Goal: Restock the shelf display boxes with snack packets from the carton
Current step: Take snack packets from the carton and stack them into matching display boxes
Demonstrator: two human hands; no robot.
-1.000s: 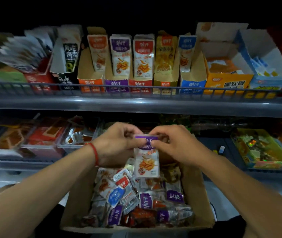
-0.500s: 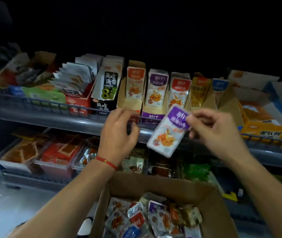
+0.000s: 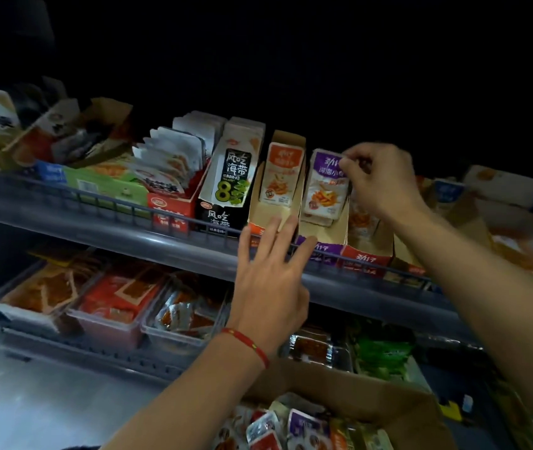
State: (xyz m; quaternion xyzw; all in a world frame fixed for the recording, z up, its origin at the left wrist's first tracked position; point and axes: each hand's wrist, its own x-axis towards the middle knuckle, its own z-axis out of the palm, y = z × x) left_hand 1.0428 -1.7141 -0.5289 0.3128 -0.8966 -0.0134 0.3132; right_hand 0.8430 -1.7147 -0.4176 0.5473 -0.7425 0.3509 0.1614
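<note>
While the right hand (image 3: pixel 377 181) pinches the purple packet (image 3: pixel 325 183) by its top corner over the purple display box (image 3: pixel 322 233) at the shelf's front rail, it may slump forward; the left hand (image 3: pixel 270 271), fingers spread, steadies nothing.

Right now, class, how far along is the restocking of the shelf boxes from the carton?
Done: the orange box and the purple box each show packets standing inside. In hand: the right hand pinches a purple packet at the purple box, while the left hand reaches open-fingered toward the boxes' fronts. Left: the carton below holds many mixed packets, so much remains.
</note>
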